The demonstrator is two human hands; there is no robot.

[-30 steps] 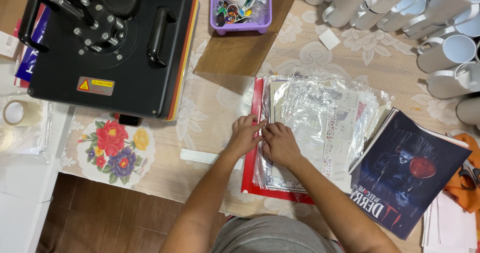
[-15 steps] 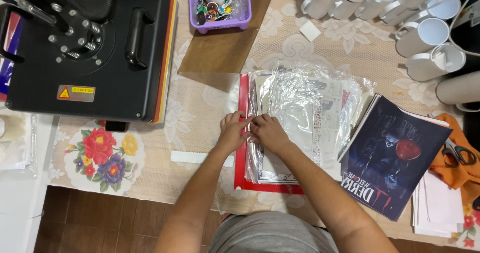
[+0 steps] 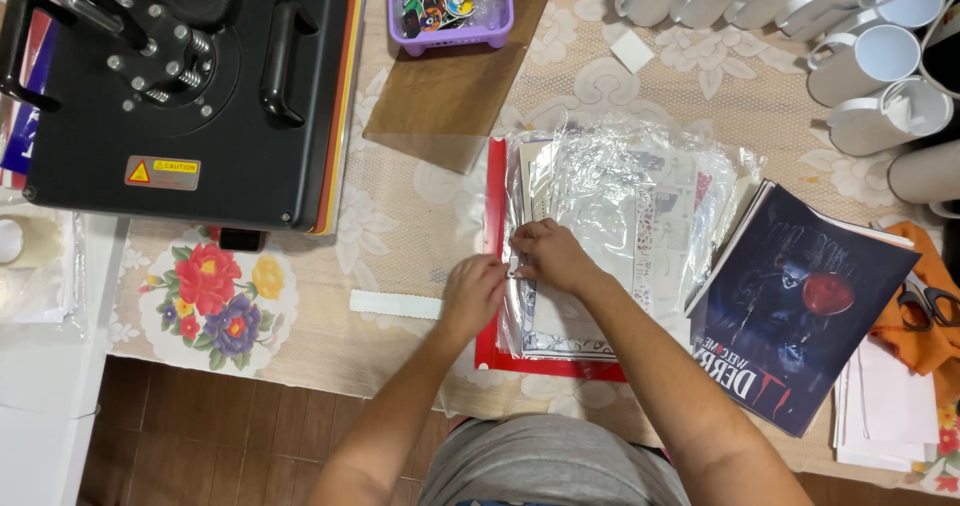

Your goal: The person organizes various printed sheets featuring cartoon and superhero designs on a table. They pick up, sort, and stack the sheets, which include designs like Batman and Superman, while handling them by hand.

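Both hands have slid to the left edge of the crinkled clear plastic sleeve of printed sheets (image 3: pixel 610 236). The left hand (image 3: pixel 472 296) and right hand (image 3: pixel 548 256) now pinch that edge, as if opening it, over the flat red folder (image 3: pixel 492 216) on the lace-covered bench (image 3: pixel 420 216).

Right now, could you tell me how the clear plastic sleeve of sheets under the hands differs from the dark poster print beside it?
The clear plastic sleeve is see-through and crinkled, showing pale patterned sheets inside; the dark poster print is opaque, flat and dark blue with a red balloon. The sleeve lies square on a red folder; the print sits skewed, its corner over the sleeve's right edge. Both hands, left hand and right hand, pinch the sleeve's left edge; nothing touches the print. Both lie on the lace tablecloth.
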